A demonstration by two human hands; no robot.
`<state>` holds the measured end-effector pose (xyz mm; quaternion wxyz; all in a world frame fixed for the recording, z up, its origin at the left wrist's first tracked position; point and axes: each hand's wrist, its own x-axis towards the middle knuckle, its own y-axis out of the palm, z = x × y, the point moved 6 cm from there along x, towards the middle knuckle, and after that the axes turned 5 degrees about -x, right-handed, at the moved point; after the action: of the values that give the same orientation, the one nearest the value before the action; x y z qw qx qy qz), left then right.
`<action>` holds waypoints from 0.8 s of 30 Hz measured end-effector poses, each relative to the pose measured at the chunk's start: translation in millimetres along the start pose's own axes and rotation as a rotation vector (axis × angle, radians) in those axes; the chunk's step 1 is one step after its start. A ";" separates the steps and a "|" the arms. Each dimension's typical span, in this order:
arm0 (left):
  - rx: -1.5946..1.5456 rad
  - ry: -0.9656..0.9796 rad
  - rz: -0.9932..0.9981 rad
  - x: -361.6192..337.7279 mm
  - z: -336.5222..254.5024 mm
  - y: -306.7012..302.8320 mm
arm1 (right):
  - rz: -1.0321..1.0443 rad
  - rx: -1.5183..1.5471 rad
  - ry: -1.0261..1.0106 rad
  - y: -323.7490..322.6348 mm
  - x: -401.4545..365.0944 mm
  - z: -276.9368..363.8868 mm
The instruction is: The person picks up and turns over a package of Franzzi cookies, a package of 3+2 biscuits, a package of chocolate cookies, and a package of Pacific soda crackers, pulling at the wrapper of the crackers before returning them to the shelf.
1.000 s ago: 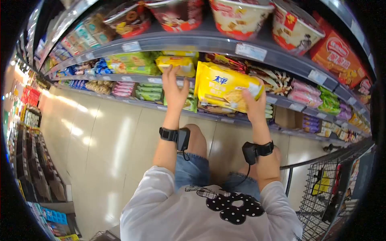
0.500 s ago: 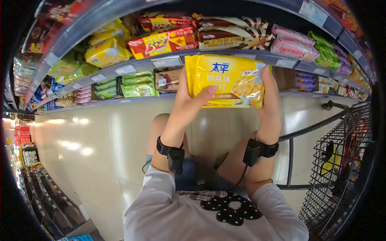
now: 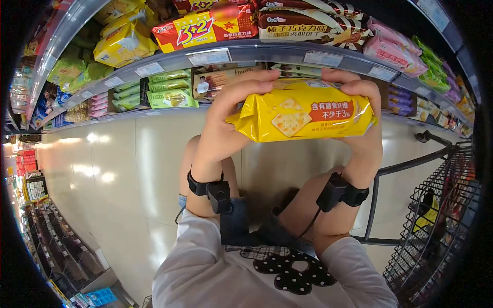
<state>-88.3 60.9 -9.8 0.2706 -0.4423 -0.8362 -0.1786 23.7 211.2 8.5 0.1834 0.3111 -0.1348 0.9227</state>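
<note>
A yellow packet of crackers (image 3: 308, 115) is held level in front of the shelves, its narrow side with a cracker picture facing me. My left hand (image 3: 226, 115) grips its left end, fingers over the top edge. On the right end, my right hand (image 3: 364, 97) is closed the same way, with fingertips on top. Both thumbs are hidden beneath or behind the packet. Just beyond it, boxes and packets of biscuits stand on the shelf, among them a red biscuit packet (image 3: 205, 28) and a brown wafer packet (image 3: 310, 28).
The shelf edge (image 3: 267, 54) with price tags curves across the top. Green packets (image 3: 172, 90) lie on the lower shelf. To the right stands a black wire shopping cart (image 3: 436, 220) with its handle bar (image 3: 411, 161) near my right arm. Pale floor tiles (image 3: 113, 179) lie below.
The cracker packet has been tipped so its narrow side faces me instead of its broad front. My fingers now lie over its top edge. The view has shifted closer to the shelf.
</note>
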 end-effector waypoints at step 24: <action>-0.496 -0.441 -0.178 -11.4 -11.7 1.4 | -0.323 0.332 0.592 -5.0 -17.2 -29.1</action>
<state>-78.4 48.1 -7.4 -0.0492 -0.4480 -0.8410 -0.2993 23.2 221.9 -24.0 0.3046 0.0737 0.1264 0.9412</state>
